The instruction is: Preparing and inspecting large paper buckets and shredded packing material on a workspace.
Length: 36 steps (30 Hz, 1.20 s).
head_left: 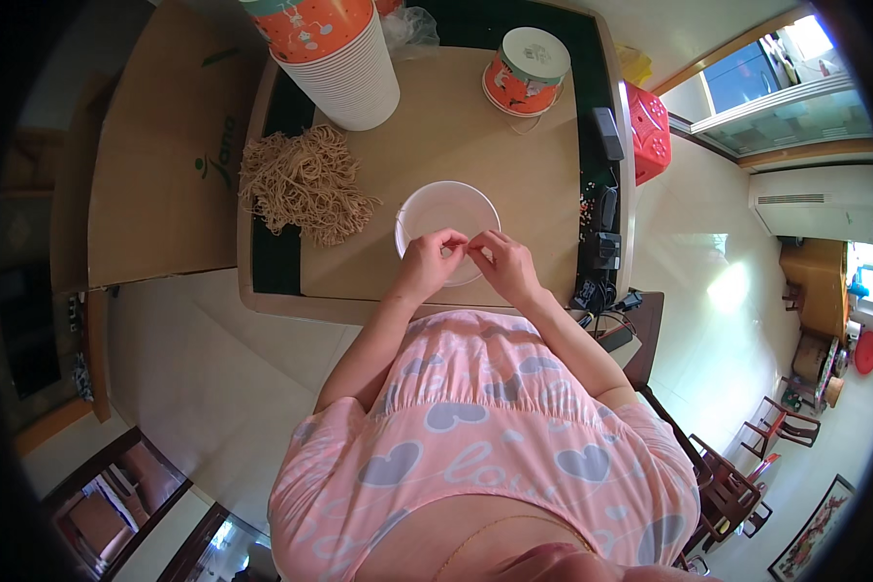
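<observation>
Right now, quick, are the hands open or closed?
Left hand: pinched closed; can't tell if holding anything.
Right hand: pinched closed; can't tell if holding anything.

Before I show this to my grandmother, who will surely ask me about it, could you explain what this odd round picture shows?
There is no machine here, just a person's two bare hands. A camera worn on the head looks down, and its wide lens bends straight edges. The left hand and right hand meet over the near part of a white tub, fingertips pinched close together; anything between them is too small to make out. On the table, a heap of tan string lies to the left, with a stack of tubs beyond it. An orange and green tub sits at the far right, and black plugs line the right edge.
</observation>
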Each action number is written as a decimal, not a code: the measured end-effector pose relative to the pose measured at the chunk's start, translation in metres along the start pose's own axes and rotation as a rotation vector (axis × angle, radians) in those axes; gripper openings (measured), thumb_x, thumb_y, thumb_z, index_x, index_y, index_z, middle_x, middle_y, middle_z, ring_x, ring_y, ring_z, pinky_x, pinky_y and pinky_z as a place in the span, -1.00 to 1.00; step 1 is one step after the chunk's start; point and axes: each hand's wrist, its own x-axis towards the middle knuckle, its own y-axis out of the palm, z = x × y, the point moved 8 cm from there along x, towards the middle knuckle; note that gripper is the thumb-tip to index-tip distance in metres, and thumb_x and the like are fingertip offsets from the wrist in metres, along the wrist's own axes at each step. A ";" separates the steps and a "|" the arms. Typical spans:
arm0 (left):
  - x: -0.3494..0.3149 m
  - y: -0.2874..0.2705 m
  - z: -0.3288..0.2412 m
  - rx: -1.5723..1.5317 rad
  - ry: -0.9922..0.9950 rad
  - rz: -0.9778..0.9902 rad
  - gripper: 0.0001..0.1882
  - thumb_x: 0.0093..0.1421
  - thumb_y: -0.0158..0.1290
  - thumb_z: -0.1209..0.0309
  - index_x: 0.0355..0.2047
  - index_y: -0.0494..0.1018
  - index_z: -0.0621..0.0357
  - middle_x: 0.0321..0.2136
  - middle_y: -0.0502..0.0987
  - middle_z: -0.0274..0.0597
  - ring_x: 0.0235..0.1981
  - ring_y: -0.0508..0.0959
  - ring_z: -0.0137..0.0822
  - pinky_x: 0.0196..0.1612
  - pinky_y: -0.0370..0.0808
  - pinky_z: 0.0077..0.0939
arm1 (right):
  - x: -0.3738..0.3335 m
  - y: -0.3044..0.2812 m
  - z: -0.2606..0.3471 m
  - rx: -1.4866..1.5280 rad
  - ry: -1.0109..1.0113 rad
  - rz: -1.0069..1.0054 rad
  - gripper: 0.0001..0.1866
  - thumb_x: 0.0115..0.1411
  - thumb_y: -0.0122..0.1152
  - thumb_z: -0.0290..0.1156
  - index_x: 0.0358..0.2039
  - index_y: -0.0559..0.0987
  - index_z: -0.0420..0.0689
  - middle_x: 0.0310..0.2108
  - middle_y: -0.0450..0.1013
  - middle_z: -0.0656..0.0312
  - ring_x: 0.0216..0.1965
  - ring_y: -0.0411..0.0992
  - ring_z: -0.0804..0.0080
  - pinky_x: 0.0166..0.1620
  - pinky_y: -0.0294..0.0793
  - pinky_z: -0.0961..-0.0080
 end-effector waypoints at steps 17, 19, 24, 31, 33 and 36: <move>0.000 -0.004 0.015 -0.011 -0.015 -0.018 -0.84 0.05 0.16 0.48 -0.32 0.54 0.19 -0.48 0.60 -0.19 -0.53 0.56 -0.42 -0.42 0.46 -0.55 | 0.001 -0.002 0.000 0.018 0.005 -0.009 -0.91 0.11 0.19 -0.44 -0.37 0.51 -0.12 -0.40 0.50 0.17 -0.42 0.51 0.17 -0.37 0.49 0.34; 0.000 -0.009 0.021 -0.010 -0.073 -0.034 -0.83 0.06 0.16 0.48 -0.30 0.54 0.19 -0.47 0.61 -0.19 -0.59 0.50 -0.47 -0.46 0.44 -0.58 | 0.002 -0.003 0.000 0.023 0.015 -0.012 -0.91 0.11 0.19 -0.44 -0.36 0.51 -0.12 -0.40 0.50 0.16 -0.41 0.51 0.17 -0.37 0.50 0.35; -0.001 -0.006 0.013 -0.014 -0.046 -0.010 -0.88 0.08 0.14 0.50 -0.34 0.55 0.22 -0.48 0.61 -0.18 -0.63 0.47 -0.48 -0.50 0.43 -0.58 | 0.001 -0.002 -0.001 0.018 0.023 -0.028 -0.90 0.11 0.19 -0.43 -0.35 0.52 -0.13 -0.41 0.51 0.15 -0.42 0.52 0.20 -0.37 0.50 0.37; 0.000 -0.003 0.019 -0.019 0.020 -0.053 -0.90 0.12 0.13 0.46 -0.39 0.54 0.25 -0.53 0.60 -0.15 -0.59 0.55 -0.37 -0.49 0.45 -0.51 | 0.000 -0.001 -0.001 0.014 0.029 -0.015 -0.90 0.12 0.18 -0.41 -0.35 0.52 -0.12 -0.41 0.51 0.16 -0.44 0.51 0.21 -0.38 0.50 0.37; 0.000 -0.004 0.018 -0.006 0.003 -0.061 -0.89 0.12 0.12 0.45 -0.39 0.54 0.25 -0.53 0.59 -0.15 -0.59 0.55 -0.36 -0.49 0.45 -0.50 | -0.001 -0.001 -0.001 0.015 0.034 -0.008 -0.90 0.13 0.18 -0.40 -0.35 0.53 -0.11 -0.40 0.51 0.17 -0.44 0.51 0.21 -0.38 0.49 0.37; -0.001 -0.005 0.019 0.021 -0.015 -0.079 -0.89 0.13 0.11 0.44 -0.40 0.53 0.25 -0.54 0.59 -0.14 -0.58 0.56 -0.35 -0.48 0.46 -0.49 | -0.001 0.001 -0.003 0.009 0.027 -0.008 -0.90 0.13 0.18 -0.40 -0.35 0.53 -0.11 -0.39 0.51 0.18 -0.44 0.51 0.20 -0.38 0.49 0.36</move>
